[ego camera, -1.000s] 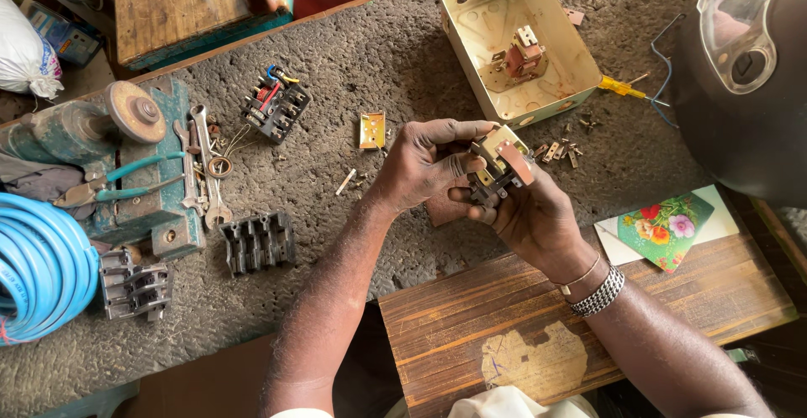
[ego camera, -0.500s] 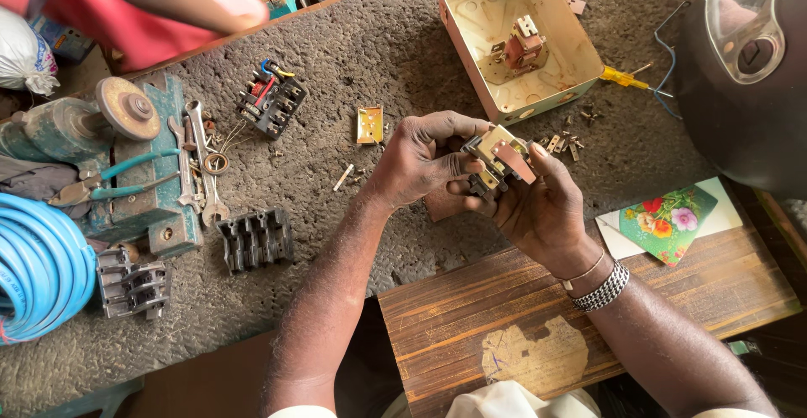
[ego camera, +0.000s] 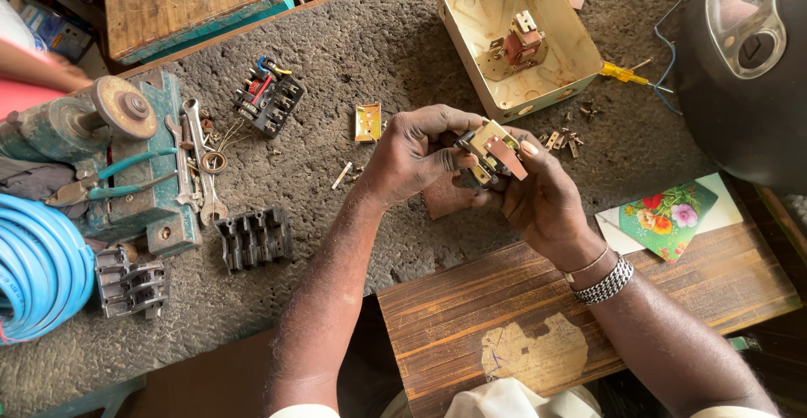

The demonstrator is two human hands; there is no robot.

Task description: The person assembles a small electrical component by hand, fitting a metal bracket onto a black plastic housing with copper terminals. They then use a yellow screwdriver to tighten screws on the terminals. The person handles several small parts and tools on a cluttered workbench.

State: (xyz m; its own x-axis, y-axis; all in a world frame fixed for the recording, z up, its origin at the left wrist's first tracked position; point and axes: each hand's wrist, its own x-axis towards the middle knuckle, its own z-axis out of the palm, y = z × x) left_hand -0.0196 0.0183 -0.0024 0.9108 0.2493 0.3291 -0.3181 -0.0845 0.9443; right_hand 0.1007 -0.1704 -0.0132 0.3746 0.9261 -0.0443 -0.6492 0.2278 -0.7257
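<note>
- A person seated at a rough grey workbench [ego camera: 378, 39] grips a small electrical switch part [ego camera: 489, 153] in both bare hands, raised just above the bench surface and close under the head camera, a position that seems chosen to keep its metal contacts in plain sight.
- The left hand [ego camera: 414, 156] curls tight around the near side of the part, thumb and fingertips pinching its edge; the right hand [ego camera: 538, 199], bangles at the wrist, cups it from below and behind, fingers closed on the copper-coloured tab. Neither hand is spread; both are narrow and holding.
- An open cream metal box [ego camera: 471, 39] lies just beyond the hands with another terminal piece [ego camera: 521, 41] mounted inside, apparently kept within easy reach as the housing.
- Small screws and clips [ego camera: 565, 139] are scattered between the box and the right hand, and a little brass plate [ego camera: 367, 122] lies just left of the left hand.
- Farther left, well apart, sit a black contact block with coloured wires [ego camera: 269, 98], a black ribbed block [ego camera: 254, 237], spanners [ego camera: 197, 161], a teal bench grinder [ego camera: 118, 157] and a blue coiled hose [ego camera: 38, 275].
- A worn wooden board [ego camera: 538, 317] spans the person's lap area below the hands; a flowered card [ego camera: 668, 216] rests at its far right corner.
</note>
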